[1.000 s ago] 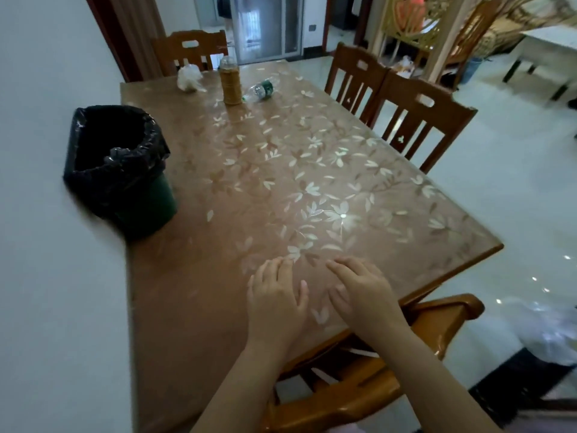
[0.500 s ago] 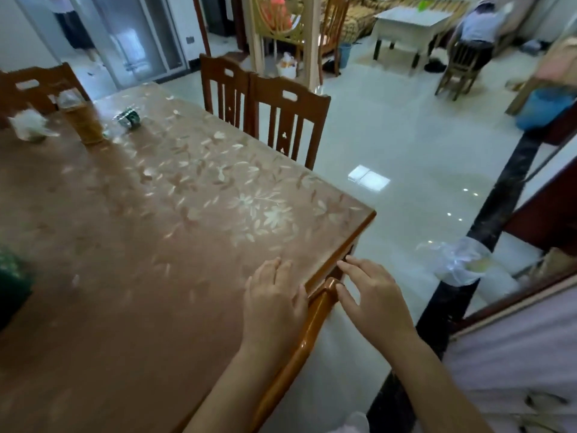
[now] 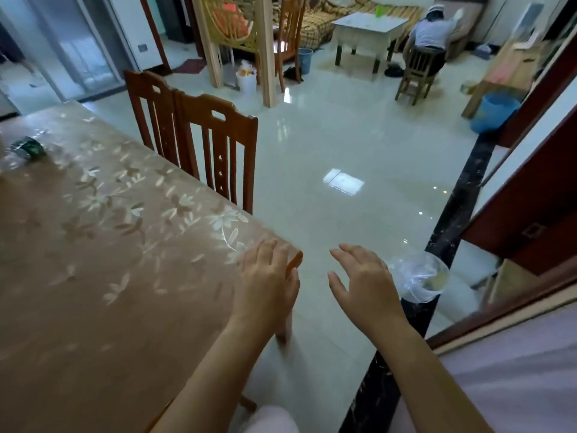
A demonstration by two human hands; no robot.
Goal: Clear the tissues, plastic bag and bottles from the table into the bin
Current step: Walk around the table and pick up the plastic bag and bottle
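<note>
Head view: bottle (image 3: 26,148) lies on table (image 3: 93,276) far left, well apart from both hands. Left hand (image 3: 265,285) flat over table corner, fingers spread, grip empty. Right hand (image 3: 365,289) above floor, released; clear plastic bag (image 3: 421,276) just beyond, right.

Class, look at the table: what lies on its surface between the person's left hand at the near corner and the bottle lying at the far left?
Nothing: the head view shows only bare flowered table cover between the left hand and the bottle.
</note>
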